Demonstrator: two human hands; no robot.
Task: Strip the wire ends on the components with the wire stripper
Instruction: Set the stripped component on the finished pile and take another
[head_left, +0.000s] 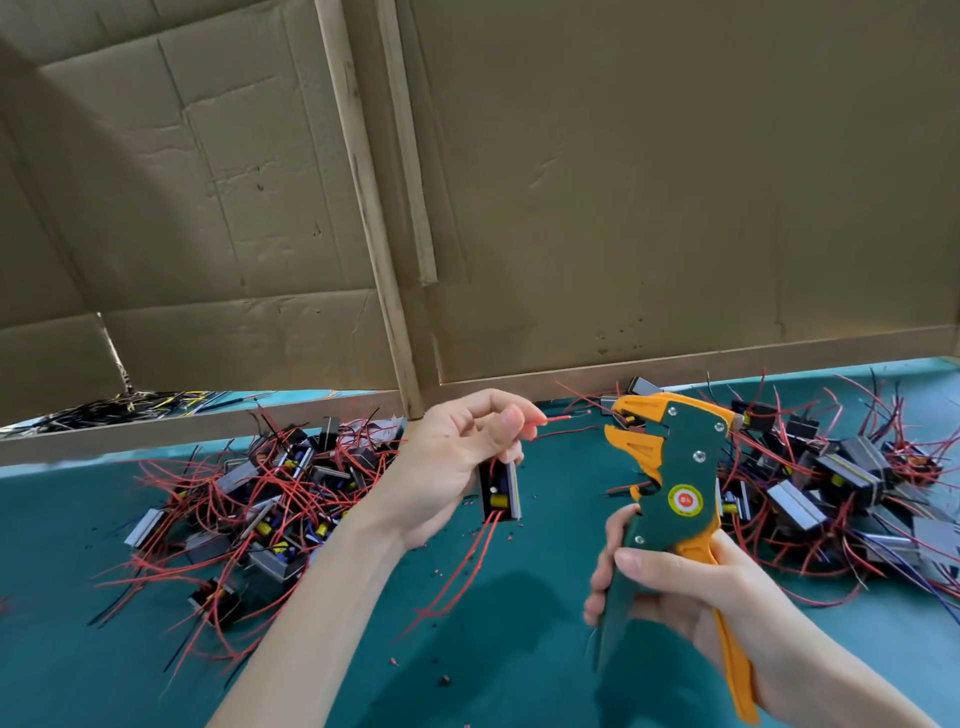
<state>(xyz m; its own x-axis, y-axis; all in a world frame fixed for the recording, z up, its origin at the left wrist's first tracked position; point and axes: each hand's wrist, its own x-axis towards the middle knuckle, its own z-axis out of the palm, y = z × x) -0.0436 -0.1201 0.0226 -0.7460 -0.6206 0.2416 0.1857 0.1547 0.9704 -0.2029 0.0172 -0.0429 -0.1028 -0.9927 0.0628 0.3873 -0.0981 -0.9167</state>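
My left hand (457, 457) holds a small black component (500, 491) in its lower fingers and pinches one of its red wires (558, 418) between thumb and forefinger. The wire end points right, a short gap from the jaws of the wire stripper (670, 467). That tool is green with orange jaws and handles, and my right hand (675, 587) grips its handles above the teal table (519, 649). Two more red wires hang from the component's lower end.
A pile of components with red and black wires (270, 499) lies at the left, another pile (831, 483) at the right. Cardboard walls (623, 182) and a wooden post (384, 291) close off the back. Bits of red insulation dot the table.
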